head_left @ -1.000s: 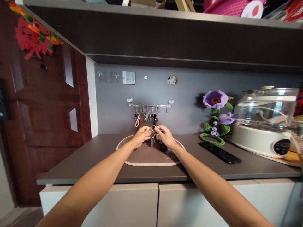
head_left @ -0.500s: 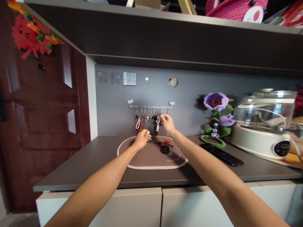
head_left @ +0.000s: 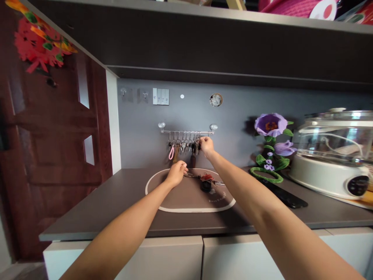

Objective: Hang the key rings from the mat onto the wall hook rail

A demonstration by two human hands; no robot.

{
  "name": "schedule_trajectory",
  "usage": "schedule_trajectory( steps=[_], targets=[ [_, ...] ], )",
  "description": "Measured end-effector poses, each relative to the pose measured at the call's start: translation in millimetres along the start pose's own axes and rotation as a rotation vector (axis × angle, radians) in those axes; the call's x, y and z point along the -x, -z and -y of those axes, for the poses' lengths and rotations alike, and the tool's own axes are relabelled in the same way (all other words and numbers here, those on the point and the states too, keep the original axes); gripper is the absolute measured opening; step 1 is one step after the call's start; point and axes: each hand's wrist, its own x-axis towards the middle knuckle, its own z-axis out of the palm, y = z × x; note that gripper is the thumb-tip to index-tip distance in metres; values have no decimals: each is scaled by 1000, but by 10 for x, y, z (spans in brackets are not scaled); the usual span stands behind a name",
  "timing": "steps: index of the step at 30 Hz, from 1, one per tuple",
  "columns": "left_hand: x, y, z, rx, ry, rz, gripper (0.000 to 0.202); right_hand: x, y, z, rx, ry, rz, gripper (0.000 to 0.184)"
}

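Note:
A clear rack (head_left: 188,132) on the grey wall carries a row of hooks with several bunches of keys (head_left: 183,146), a pink loop strap (head_left: 171,152) among them. My right hand (head_left: 207,146) is at the rack's right end, thumb and finger pinched on a key ring (head_left: 197,141) with keys below it. Lower down, my left hand (head_left: 177,174) is closed above the brown mat (head_left: 180,200); what its curled fingers hold, if anything, is hidden. Close by its fingertips on the mat is a dark chain (head_left: 192,175), beside a red and black key fob bunch (head_left: 206,182).
A black phone (head_left: 291,197) lies right of the mat, by a purple flower ornament (head_left: 271,126) and a glass-topped white appliance (head_left: 323,175). Overhead runs a dark shelf (head_left: 186,42). A brown door (head_left: 52,155) stands at left.
My right hand stays at the rack's right end, a little higher against it; the white tag that hung by its fingers no longer shows. My left hand has barely moved. The view has shifted slightly.

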Motion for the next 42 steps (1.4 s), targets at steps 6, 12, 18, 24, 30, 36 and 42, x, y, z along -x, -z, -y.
schedule_trajectory(
  steps=[6,12,18,24,30,36,42],
  targets=[
    [3,20,-20,16,19,-17,12,30,-7,-89,18,-12,16,17],
    [12,26,-29,10,45,-5,12,38,14,-112,11,-25,28,18],
    [23,34,-13,19,31,-1,11,66,29,-128,25,-90,24,16],
    [20,38,16,32,28,-5,9,62,46,-205,36,-81,47,16],
    [46,41,-9,12,14,21,6,52,96,-261,49,-54,129,17],
    [95,53,-112,-26,-29,1,16,137,238,-189,75,-95,172,21],
    [66,42,-280,-155,-17,79,18,364,516,-66,71,-114,235,24]
  ],
)
